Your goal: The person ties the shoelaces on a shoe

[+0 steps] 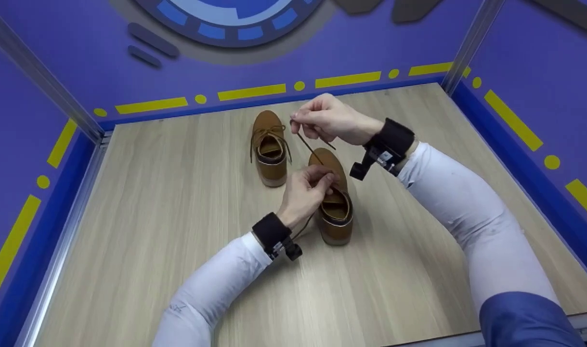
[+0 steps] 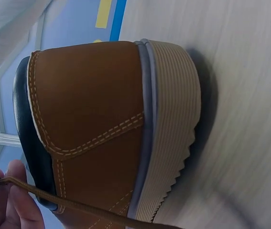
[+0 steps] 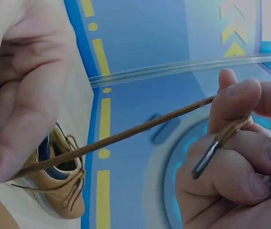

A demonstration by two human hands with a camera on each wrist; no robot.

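Note:
Beneath my hands stands a brown leather shoe (image 1: 335, 232), its heel toward me. My left hand (image 1: 304, 193) pinches a brown shoelace over the lacing, hiding much of it. Up and to the right, my right hand (image 1: 332, 119) grips a shoelace (image 1: 307, 147) between thumb and fingers. That lace runs taut between both hands in the right wrist view, and its dark tip (image 3: 205, 160) pokes out below the right fingers (image 3: 235, 95). In the left wrist view, a lace (image 2: 82, 206) trails from the left fingers past the shoe's side (image 2: 87, 95).
A matching brown shoe (image 1: 272, 169) with its lace tied in a bow stands to the left and farther back. Both shoes are on a wood-grain table (image 1: 177, 202). Blue panels with yellow marks (image 1: 252, 91) enclose the back and sides.

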